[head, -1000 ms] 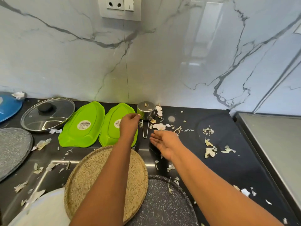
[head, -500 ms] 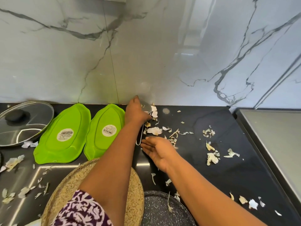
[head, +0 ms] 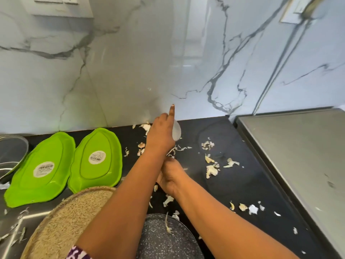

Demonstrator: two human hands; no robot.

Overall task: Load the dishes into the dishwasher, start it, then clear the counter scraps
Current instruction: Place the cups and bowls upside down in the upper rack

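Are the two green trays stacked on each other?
No, the two green trays lie side by side, upside down on the black counter, labels showing.

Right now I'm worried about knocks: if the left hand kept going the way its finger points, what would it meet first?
Probably the marble wall: the left hand, holding a blurred steel cup, points its finger up-and-back toward it; depth is unclear.

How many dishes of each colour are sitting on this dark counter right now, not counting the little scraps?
Bright green leaf-shaped plastic trays: 2
Tan speckled round plate: 1
Dark grey speckled round plate: 1
Clear glass lid, cut off at the left edge: 1
Small metal cup in the left hand, mostly hidden: 1
Total: 6
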